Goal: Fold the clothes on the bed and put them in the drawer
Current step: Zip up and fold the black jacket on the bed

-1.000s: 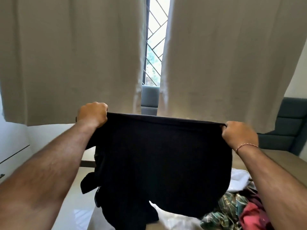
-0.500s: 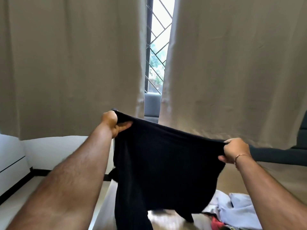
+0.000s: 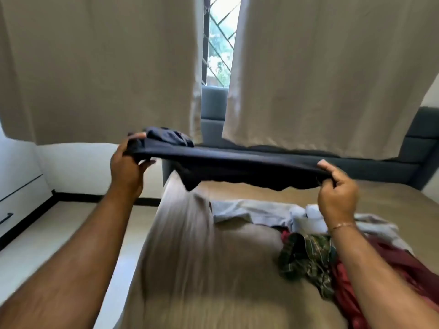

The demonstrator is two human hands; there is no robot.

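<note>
Black knit garment (image 3: 237, 166) stretched flat in the air above the tan-sheeted bed (image 3: 213, 269), left hand (image 3: 127, 167) and right hand (image 3: 337, 193) fingers clamped on opposite ends. Lower evenly onto bare sheet left of the crumpled clothes pile (image 3: 308, 252); hem probably blurred.

Both forearms are bare, with no sleeves in view, and both show dark hair along their length. The right wrist wears a thin bracelet (image 3: 342, 225), gold-pink in tone. The left hand (image 3: 126, 168) and right hand (image 3: 337, 195) wear no gloves or rings.
</note>
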